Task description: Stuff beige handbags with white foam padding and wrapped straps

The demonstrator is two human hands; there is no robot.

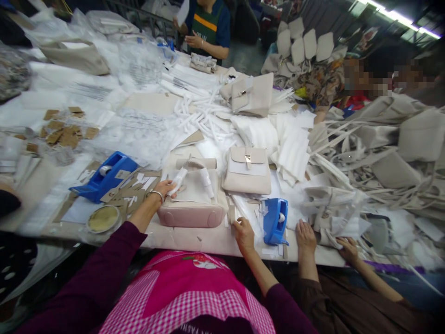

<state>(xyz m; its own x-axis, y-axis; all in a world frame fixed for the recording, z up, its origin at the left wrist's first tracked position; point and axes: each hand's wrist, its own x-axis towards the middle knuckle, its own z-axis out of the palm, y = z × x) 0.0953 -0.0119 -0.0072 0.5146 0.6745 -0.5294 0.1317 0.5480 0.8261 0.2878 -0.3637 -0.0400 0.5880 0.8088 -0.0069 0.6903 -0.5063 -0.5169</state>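
Observation:
A pale bag with a pinkish base (192, 216) lies on the table in front of me. Two white-wrapped pieces, probably its handle ends, lie on top; my left hand (166, 189) has its fingers closed around the left wrapped piece (179, 181). Just right of the bag, my right hand (244, 235) is curled, with its fingertips together at a narrow beige strip (232, 214) on the table. What those fingers hold is too small to make out. Behind it stands a beige flap bag (247, 174) with a metal clasp.
Blue tape dispensers stand to the left (107, 176) and right (276, 221). A round tin (103, 219) sits near the front edge. A co-worker's hands (306, 237) work on another bag at right. White foam sheets (292, 148) and piled bags (392, 153) lie beyond.

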